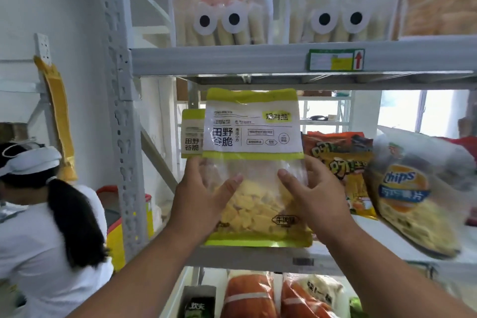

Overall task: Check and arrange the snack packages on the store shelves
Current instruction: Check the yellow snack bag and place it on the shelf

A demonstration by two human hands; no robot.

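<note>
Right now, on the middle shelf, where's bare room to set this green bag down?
Bare shelf shows right of the green bag, in front of the orange bag and left of the chips bag. Farther right is crowded. Behind the green bag on the left stands a matching bag. Both hands, left and right, hold the bag.

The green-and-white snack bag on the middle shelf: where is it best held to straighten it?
By its two side edges, low down, coming from the front. The snack bag stands upright and flat, face out; the left hand and right hand already flank its clear lower half.
</note>
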